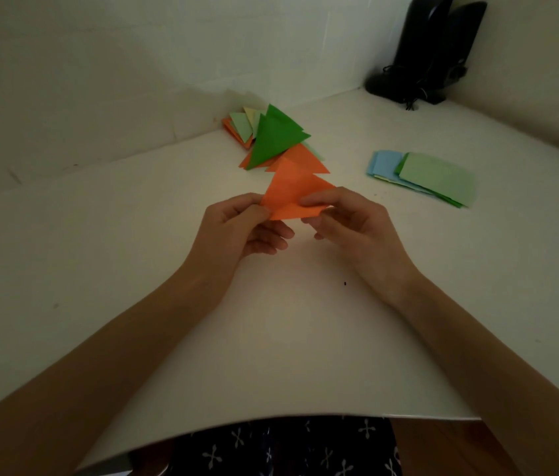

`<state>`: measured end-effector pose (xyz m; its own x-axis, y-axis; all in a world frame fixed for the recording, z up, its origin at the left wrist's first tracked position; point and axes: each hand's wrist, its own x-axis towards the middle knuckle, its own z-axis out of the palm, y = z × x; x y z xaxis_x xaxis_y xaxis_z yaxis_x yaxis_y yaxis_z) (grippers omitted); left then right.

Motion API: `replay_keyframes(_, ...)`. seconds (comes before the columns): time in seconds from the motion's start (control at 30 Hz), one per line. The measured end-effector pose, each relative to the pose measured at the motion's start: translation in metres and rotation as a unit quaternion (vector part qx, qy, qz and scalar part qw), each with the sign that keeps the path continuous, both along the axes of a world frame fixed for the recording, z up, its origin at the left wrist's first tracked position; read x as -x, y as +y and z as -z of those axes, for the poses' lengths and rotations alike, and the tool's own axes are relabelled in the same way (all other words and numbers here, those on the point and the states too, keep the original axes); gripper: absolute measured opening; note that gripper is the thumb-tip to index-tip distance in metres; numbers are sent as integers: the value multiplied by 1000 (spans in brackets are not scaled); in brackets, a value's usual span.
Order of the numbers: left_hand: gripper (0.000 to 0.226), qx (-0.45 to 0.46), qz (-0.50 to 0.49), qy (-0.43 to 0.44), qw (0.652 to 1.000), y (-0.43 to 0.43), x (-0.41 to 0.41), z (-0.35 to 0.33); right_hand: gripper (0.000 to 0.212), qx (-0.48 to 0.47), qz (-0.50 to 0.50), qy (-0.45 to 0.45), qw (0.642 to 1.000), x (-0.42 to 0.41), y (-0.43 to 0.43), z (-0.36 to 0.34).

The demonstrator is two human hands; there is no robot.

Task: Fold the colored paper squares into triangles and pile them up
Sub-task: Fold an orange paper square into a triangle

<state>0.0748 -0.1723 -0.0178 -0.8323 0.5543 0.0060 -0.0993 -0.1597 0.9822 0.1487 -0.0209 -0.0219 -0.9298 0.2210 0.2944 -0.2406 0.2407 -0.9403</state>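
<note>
Two-handed, pinching the orange paper [292, 195] between left fingers [256, 211] and right fingers [317, 201], just above the table's [271, 324] middle. Likely light, thin, limp, easily creased; best gripped at opposite corners.

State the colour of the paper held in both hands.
Orange. The held paper shows best in the head view, the only one.
</note>
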Motion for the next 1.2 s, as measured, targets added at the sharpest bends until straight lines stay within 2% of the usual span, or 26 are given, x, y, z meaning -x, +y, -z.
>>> replay_keyframes(0.07, 21, 14, 9, 40, 999, 0, -1, 0, 12, -1, 17, 5, 1000, 0, 1, 0)
replay_keyframes(0.2, 29, 55, 33, 125, 990, -1, -3, 0, 15, 6, 46, 11, 999, 1, 3, 0)
replay_keyframes(0.33, 18, 86, 56, 218, 971, -2, -4, 3, 11, 33, 54, 9, 998, -1, 4, -3)
replay_keyframes(0.47, 16, 105, 68, 253, 959, -1, -4, 8, 20, 45, 70, 8, 997, -2, 4, -7)
replay_keyframes(0.6, 18, 111, 52, 290, 949, -1, -2, 12, 8, 23, 77, -35, 996, -1, 4, -6)
replay_keyframes(0.77, 18, 119, 32, 316, 941, 1, 1, 15, 12, 12, 98, -44, 994, 1, 5, -4)
replay_keyframes(0.87, 23, 112, 6, 276, 954, 0, 3, 16, 12, -3, 127, -44, 991, 1, 7, -3)
replay_keyframes(1.0, 5, 157, 13, 267, 951, -1, 4, 15, 15, 4, 149, -36, 988, 0, 7, -4)
replay_keyframes(1.2, 27, 132, -2, 275, 952, -1, 7, 16, 19, 6, 175, -56, 983, 2, 7, -1)
